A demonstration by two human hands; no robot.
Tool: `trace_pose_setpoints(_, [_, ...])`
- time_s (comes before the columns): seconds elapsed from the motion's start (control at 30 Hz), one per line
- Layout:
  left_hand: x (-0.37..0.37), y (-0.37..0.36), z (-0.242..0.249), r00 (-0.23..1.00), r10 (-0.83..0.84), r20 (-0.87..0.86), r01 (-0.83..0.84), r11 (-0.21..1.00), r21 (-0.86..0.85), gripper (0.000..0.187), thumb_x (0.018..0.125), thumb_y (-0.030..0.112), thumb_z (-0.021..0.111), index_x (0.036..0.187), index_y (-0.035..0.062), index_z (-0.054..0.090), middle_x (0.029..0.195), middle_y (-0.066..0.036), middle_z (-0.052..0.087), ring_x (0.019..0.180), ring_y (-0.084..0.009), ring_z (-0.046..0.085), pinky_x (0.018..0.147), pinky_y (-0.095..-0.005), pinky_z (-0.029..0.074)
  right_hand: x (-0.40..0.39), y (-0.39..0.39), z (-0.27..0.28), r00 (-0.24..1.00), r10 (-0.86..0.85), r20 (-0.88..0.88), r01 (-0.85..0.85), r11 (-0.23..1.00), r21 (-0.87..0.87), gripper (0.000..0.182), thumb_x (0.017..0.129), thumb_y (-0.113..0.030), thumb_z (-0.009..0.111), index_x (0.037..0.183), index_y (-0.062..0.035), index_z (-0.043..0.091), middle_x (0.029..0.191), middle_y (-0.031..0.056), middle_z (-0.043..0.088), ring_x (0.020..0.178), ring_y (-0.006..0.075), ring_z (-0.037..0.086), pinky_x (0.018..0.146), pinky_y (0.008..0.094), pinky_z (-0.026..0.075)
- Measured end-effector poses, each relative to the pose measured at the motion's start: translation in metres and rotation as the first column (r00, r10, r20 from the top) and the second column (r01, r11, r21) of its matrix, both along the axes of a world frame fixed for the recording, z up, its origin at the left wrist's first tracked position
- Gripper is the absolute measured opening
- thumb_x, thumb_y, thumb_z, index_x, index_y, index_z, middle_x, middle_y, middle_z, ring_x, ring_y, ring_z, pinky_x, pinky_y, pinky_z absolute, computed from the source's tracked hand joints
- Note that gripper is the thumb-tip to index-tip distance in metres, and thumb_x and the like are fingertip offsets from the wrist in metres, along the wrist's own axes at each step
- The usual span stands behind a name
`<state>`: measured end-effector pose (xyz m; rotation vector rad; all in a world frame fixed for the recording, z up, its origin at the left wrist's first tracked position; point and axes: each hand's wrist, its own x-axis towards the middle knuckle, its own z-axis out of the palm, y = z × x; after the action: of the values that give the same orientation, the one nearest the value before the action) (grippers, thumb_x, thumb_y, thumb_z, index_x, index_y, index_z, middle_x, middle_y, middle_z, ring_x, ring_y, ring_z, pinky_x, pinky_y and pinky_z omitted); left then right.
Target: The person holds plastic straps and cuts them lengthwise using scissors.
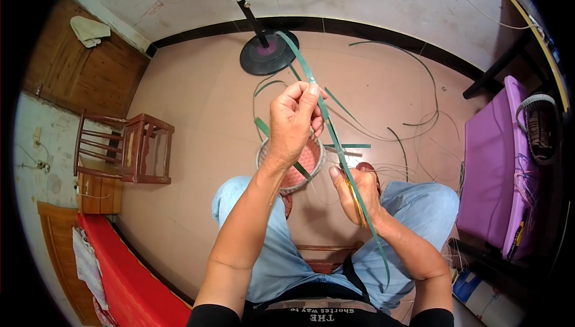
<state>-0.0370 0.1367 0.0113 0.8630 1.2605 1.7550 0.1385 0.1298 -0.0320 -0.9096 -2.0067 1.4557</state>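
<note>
Both hands pinch one green strip (326, 120): left fingers (299, 102) high, right fingers (344, 180) lower (near basket (311, 159)).

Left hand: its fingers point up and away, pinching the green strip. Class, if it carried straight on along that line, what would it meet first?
Probably the black round stand base on the floor beyond the left hand, which follows the green strip toward it. Depth is unclear; the hand is raised, so it might pass above.

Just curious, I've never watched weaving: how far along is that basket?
A round woven base lies between the knees, so the bottom looks done. In hand: left hand and right hand hold one green strip. Loose strips still lie on the floor; no sides are visible yet.
</note>
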Motion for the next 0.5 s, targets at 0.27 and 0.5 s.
trace_pose_setpoints(0.27, [0.015,-0.005,-0.002,0.990,0.004,-0.142,-0.010,0.999,-0.044,0.024,0.097,0.022,0.054,0.084,0.0013,0.058,0.060,0.001,0.052,0.049,-0.0055,0.050,0.044,-0.0201,0.042,-0.001,0.008,0.008,1.000,-0.007,0.022,0.009,0.997,-0.078,0.046,0.095,-0.030,0.054,0.062,0.0031,0.054,0.047,0.0100,0.047,0.047,0.0116,0.045,0.044,0.0335,0.037])
trace_pose_setpoints(0.5, [0.015,-0.006,-0.001,0.991,0.010,-0.135,-0.011,1.000,-0.007,0.025,0.097,0.023,0.054,0.084,0.0014,0.058,0.060,0.000,0.053,0.048,-0.0058,0.050,0.044,-0.0201,0.043,-0.002,0.004,0.007,0.999,-0.034,0.000,0.033,0.994,-0.103,0.045,0.095,-0.028,0.055,0.062,0.0031,0.053,0.047,0.0089,0.047,0.047,0.0112,0.044,0.044,0.0333,0.037])
